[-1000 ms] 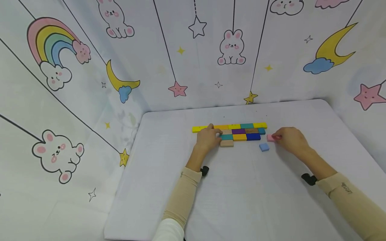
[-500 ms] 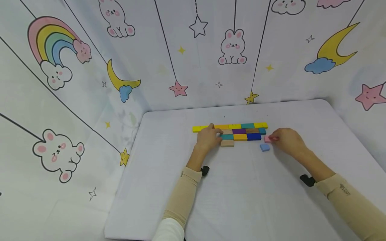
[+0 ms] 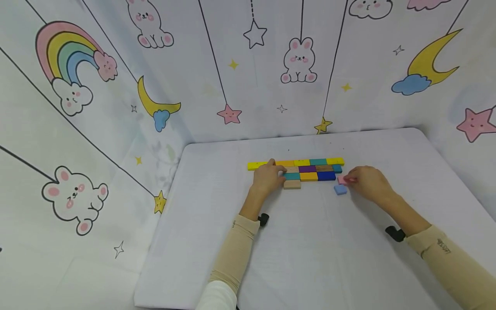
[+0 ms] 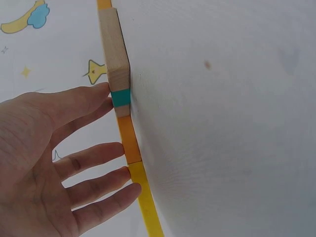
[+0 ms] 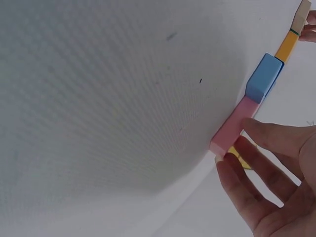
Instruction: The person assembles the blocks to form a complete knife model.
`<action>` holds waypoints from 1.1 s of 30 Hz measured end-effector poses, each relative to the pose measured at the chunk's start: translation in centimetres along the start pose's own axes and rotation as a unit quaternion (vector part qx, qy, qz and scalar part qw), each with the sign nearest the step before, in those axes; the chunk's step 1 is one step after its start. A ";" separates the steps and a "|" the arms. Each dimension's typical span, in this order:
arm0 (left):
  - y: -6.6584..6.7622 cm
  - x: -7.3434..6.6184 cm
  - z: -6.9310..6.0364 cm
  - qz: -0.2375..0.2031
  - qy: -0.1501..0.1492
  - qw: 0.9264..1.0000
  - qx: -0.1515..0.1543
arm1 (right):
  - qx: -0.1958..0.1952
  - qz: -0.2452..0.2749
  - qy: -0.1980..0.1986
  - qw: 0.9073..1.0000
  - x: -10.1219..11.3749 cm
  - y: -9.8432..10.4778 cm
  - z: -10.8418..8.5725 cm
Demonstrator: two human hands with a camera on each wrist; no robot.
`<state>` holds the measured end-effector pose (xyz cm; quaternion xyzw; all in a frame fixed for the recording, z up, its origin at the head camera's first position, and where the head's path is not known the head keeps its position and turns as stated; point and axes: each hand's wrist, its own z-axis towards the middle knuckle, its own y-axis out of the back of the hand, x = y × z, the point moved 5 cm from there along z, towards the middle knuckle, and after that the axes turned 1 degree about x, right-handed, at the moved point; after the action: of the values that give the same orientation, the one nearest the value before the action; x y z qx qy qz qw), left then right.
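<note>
My left hand (image 3: 266, 178) rests at the left side of several flat rows of coloured wooden blocks. Its fingers, spread and fairly straight in the left wrist view, touch a teal block (image 4: 121, 98), an orange block (image 4: 129, 140) and a yellow block (image 4: 146, 197). Over at the right end, my right hand (image 3: 370, 183) pinches a pink block (image 3: 341, 180) between thumb and fingers. The pink block lies right of the dark blue block (image 3: 326, 176) and behind a loose light blue block (image 3: 340, 190). Part of the left end of the rows is hidden by my left hand.
A plain wooden block (image 3: 292, 184) sits in front of the teal one at the near side. Yellow, orange and teal blocks form the far row. The white table (image 3: 302, 249) meets a patterned cloth wall (image 3: 263, 94) behind.
My right hand has slid the pink block leftward, closer to the dark blue block and the rows. The left hand keeps its place on the blocks.
</note>
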<state>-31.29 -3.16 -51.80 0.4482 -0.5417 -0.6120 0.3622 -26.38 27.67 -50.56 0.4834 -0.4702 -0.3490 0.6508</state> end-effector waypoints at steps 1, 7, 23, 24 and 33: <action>0.0 0.0 0.0 0.000 0.000 1.000 0.000 | 0.002 0.000 0.001 1.000 0.0 -0.1 0.0; 0.1 0.0 -0.1 -0.001 0.000 1.000 0.002 | 0.017 0.000 0.002 1.000 0.4 -0.2 0.0; -0.4 0.2 0.1 -0.001 0.001 1.000 -0.002 | 0.026 0.004 0.027 0.999 1.9 -0.5 -0.5; -0.4 0.2 0.1 -0.001 0.001 1.000 -0.002 | 0.027 0.007 0.025 0.999 2.0 -0.6 -0.5; -0.3 0.1 0.2 0.005 -0.002 1.000 -0.002 | 0.027 0.008 0.037 0.999 3.1 -0.6 -0.4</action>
<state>-31.46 -3.17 -52.09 0.4437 -0.5433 -0.6120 0.3653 -25.04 24.79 -50.34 0.5096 -0.4583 -0.3132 0.6574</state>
